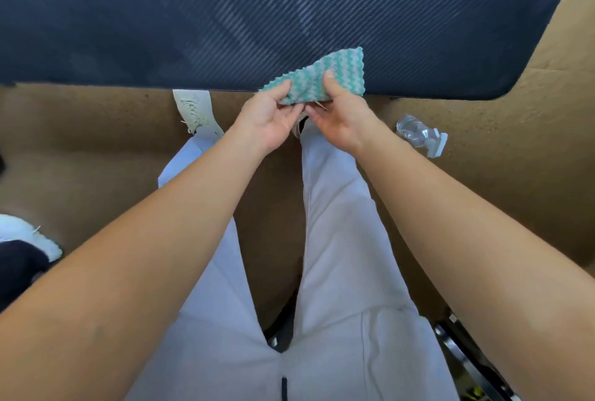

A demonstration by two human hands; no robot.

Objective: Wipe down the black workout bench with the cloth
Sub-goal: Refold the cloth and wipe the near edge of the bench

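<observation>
The black workout bench (257,14) fills the top of the head view, its ribbed pad showing faint streaks. A teal and white zigzag cloth (317,75) hangs in the air over the bench's near edge, folded into a band. My left hand (270,117) pinches the cloth's lower left corner between thumb and fingers. My right hand (338,114) pinches its lower right part, thumb on top. Both hands sit just in front of the bench edge, above my legs in white trousers.
A clear spray bottle (421,136) with a white trigger lies on the brown floor (96,149) to the right. My white shoe (194,110) stands by the bench edge. A dark bundle with white fabric (22,252) lies at far left. Metal frame parts (463,352) show at lower right.
</observation>
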